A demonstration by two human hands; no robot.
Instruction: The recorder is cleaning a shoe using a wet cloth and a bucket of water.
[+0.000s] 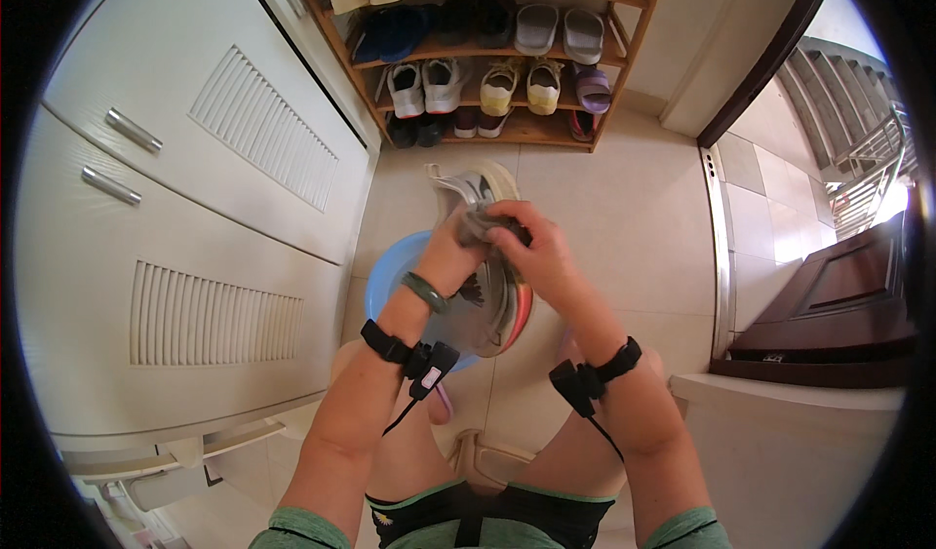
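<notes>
A grey and white sneaker (pixel 505 295) with a red-orange stripe along its sole is held up in front of me, partly over a blue basin (pixel 386 274). My left hand (pixel 456 254) is closed around its upper part, a dark green bangle on that wrist. From the right, my right hand (pixel 538 245) pinches a soft grey piece (pixel 478 225) between thumb and fingers. It is blurred, and I cannot tell whether it is a cloth or the shoe's tongue. A dark ridged patch shows below my left hand. My forearms and the shoe hide much of the basin.
A wooden shoe rack (pixel 556 139) with several pairs of shoes stands against the far wall. White louvred cabinets (pixel 214 217) line the left. On the right are an open dark brown door (pixel 829 300) and stairs (pixel 843 100) beyond. Black straps with small devices circle both forearms.
</notes>
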